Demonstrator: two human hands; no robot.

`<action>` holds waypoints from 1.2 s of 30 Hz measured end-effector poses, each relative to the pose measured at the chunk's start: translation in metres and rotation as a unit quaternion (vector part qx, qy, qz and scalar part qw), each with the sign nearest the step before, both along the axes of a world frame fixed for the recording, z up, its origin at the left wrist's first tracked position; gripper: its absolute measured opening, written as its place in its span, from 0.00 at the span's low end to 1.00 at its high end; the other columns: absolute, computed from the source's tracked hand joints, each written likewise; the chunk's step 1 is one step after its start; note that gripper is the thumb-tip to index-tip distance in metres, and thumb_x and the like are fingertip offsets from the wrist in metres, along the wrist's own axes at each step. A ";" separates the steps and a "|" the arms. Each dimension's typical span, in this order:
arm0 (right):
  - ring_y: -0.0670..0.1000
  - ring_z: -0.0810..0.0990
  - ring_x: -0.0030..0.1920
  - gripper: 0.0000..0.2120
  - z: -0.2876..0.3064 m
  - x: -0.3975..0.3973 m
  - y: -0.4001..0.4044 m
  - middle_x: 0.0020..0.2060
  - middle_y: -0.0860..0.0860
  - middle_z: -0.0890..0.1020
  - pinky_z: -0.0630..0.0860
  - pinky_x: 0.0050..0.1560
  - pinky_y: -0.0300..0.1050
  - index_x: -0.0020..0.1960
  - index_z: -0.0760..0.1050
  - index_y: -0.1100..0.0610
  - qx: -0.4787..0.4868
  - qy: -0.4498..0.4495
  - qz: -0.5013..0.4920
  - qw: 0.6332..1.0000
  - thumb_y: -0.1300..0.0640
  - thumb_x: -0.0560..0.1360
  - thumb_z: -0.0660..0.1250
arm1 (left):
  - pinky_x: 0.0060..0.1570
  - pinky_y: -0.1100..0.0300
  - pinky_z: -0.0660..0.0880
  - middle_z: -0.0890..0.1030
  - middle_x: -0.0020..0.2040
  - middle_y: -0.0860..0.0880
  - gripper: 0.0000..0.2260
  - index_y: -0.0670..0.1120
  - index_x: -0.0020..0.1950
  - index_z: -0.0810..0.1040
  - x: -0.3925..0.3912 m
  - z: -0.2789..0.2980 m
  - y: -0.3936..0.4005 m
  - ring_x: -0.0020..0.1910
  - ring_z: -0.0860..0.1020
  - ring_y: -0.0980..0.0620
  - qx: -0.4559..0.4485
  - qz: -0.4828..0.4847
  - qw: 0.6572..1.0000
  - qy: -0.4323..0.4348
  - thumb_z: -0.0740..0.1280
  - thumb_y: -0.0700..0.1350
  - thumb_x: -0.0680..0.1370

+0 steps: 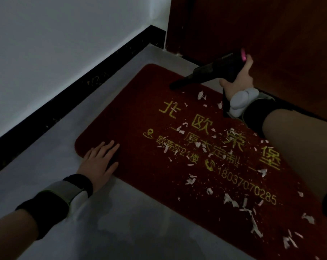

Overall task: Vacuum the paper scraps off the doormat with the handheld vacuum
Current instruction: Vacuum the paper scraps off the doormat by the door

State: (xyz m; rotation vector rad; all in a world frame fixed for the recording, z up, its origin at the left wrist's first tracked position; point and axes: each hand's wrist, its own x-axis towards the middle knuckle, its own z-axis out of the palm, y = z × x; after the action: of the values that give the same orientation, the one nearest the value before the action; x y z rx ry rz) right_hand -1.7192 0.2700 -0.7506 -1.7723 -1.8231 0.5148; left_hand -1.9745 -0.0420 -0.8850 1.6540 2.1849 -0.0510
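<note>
A dark red doormat (140, 117) with yellow lettering lies on the pale floor. White paper scraps (232, 200) are strewn over its middle and right parts; the left part near the corner has none. My right hand (237, 79) grips a black handheld vacuum (205, 74) with a pink light at its rear. Its narrow nozzle points left and touches the mat's far edge, just beyond the nearest scraps. My left hand (100, 160) lies flat with fingers spread on the mat's near left corner, holding nothing.
A dark wooden door (262, 30) stands right behind the mat. A white wall with a black baseboard (65, 107) runs along the left. Pale grey floor (121, 222) surrounds the mat. Both wrists wear bands with white devices.
</note>
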 end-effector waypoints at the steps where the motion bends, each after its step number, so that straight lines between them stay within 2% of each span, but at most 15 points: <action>1: 0.60 0.77 0.58 0.41 0.000 -0.006 0.000 0.63 0.60 0.74 0.76 0.55 0.54 0.78 0.44 0.51 0.003 -0.007 -0.012 1.000 0.56 0.74 0.67 | 0.74 0.51 0.45 0.46 0.78 0.54 0.29 0.55 0.77 0.43 0.000 0.001 0.002 0.77 0.45 0.50 -0.007 0.002 1.000 -0.001 0.42 0.62 0.78; 5: 0.59 0.76 0.58 0.40 -0.001 -0.030 0.000 0.65 0.59 0.71 0.72 0.52 0.52 0.78 0.41 0.49 0.012 -0.054 -0.036 0.998 0.54 0.77 0.65 | 0.75 0.51 0.46 0.46 0.78 0.54 0.27 0.55 0.77 0.45 -0.002 0.005 0.007 0.77 0.45 0.50 -0.026 -0.003 1.000 -0.013 0.50 0.58 0.81; 11: 0.61 0.77 0.55 0.42 0.009 -0.053 -0.005 0.66 0.56 0.69 0.67 0.44 0.50 0.77 0.39 0.46 0.053 -0.153 0.011 0.987 0.56 0.76 0.66 | 0.75 0.51 0.45 0.44 0.78 0.54 0.28 0.55 0.77 0.42 -0.001 0.008 0.007 0.77 0.43 0.50 -0.049 -0.009 0.999 0.001 0.50 0.58 0.81; 13: 0.61 0.77 0.54 0.43 0.011 -0.049 -0.005 0.65 0.56 0.70 0.69 0.44 0.50 0.77 0.40 0.46 0.070 -0.172 0.035 0.982 0.56 0.75 0.67 | 0.75 0.51 0.45 0.44 0.78 0.54 0.28 0.55 0.77 0.41 -0.003 0.008 0.008 0.77 0.43 0.50 -0.057 -0.011 0.998 -0.002 0.50 0.58 0.81; 16: 0.62 0.77 0.55 0.44 0.018 -0.031 -0.002 0.64 0.57 0.70 0.73 0.49 0.53 0.77 0.40 0.44 0.072 -0.175 0.062 0.980 0.57 0.74 0.68 | 0.75 0.52 0.45 0.43 0.78 0.53 0.28 0.55 0.77 0.41 -0.005 0.009 0.007 0.77 0.43 0.50 -0.062 -0.016 0.998 -0.004 0.51 0.58 0.81; 25: 0.62 0.78 0.52 0.46 0.035 0.023 -0.002 0.59 0.59 0.75 0.77 0.47 0.55 0.76 0.42 0.44 0.063 -0.171 0.092 0.979 0.57 0.70 0.69 | 0.75 0.51 0.45 0.42 0.78 0.52 0.28 0.53 0.77 0.40 -0.007 0.013 0.008 0.77 0.42 0.50 -0.087 -0.025 0.996 -0.004 0.50 0.57 0.81; 30: 0.61 0.79 0.51 0.43 0.043 0.039 -0.008 0.55 0.59 0.78 0.77 0.48 0.54 0.77 0.46 0.50 0.038 -0.098 0.107 0.989 0.59 0.70 0.69 | 0.75 0.51 0.46 0.41 0.78 0.53 0.29 0.53 0.77 0.38 -0.011 0.011 0.009 0.77 0.42 0.50 -0.098 -0.037 0.994 -0.010 0.51 0.56 0.82; 34: 0.59 0.79 0.48 0.42 0.044 0.039 -0.020 0.52 0.58 0.79 0.78 0.47 0.54 0.76 0.49 0.48 0.060 -0.063 0.157 0.984 0.61 0.70 0.69 | 0.75 0.51 0.46 0.41 0.78 0.53 0.29 0.53 0.76 0.36 -0.018 0.009 0.010 0.77 0.42 0.50 -0.112 -0.051 0.992 -0.010 0.50 0.56 0.82; 36: 0.58 0.79 0.48 0.42 0.043 0.039 -0.022 0.51 0.55 0.78 0.77 0.46 0.51 0.76 0.49 0.48 0.054 -0.050 0.168 0.983 0.61 0.71 0.69 | 0.75 0.51 0.46 0.40 0.78 0.53 0.30 0.52 0.76 0.36 -0.019 0.008 0.011 0.77 0.41 0.50 -0.117 -0.053 0.992 -0.009 0.50 0.56 0.82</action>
State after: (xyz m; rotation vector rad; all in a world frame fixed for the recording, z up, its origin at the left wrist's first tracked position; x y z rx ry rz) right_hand -1.6798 0.2479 -0.7071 -1.4478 -2.1949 0.4490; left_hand -1.9933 -0.0307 -0.8769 1.6280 1.9892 -0.3093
